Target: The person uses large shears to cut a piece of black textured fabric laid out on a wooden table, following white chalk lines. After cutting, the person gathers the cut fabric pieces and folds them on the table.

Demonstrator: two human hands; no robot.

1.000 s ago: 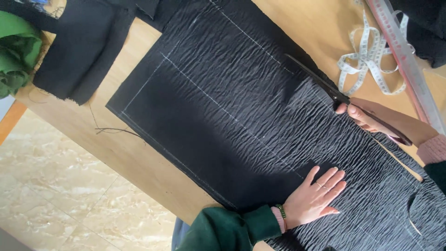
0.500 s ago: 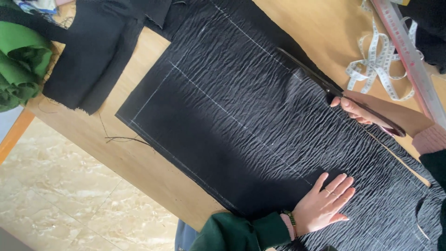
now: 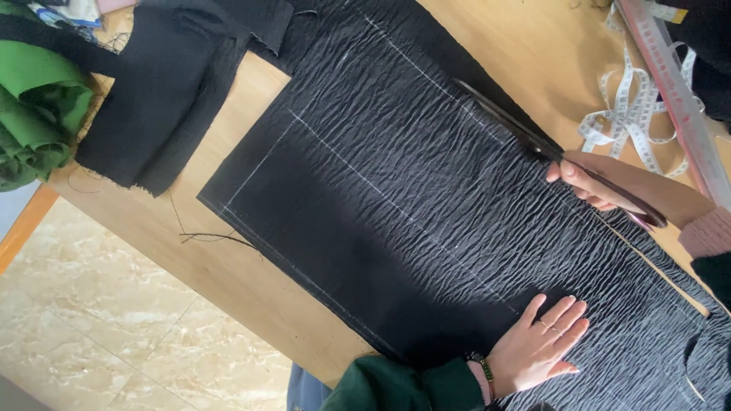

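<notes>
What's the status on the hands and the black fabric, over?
Left hand flat on crinkled black fabric, pinning it. Right hand grips scissors, blades at the fabric's far edge. Measuring tape lies clear on table.

The big black cloth [image 3: 396, 205] is crinkled all over, with small ridges and a soft shine, and thin chalky white lines are drawn on it. The bench [image 3: 221, 266] is smooth, light wood with a dull finish. The scissors [image 3: 533, 141] have dark metal blades. The tape measure [image 3: 632, 114] is white, thin and floppy. The ruler [image 3: 678, 99] looks like clear, glossy plastic. The green cloth [image 3: 34, 114] is soft and matt. The floor [image 3: 114, 327] is shiny pale stone tile.
</notes>
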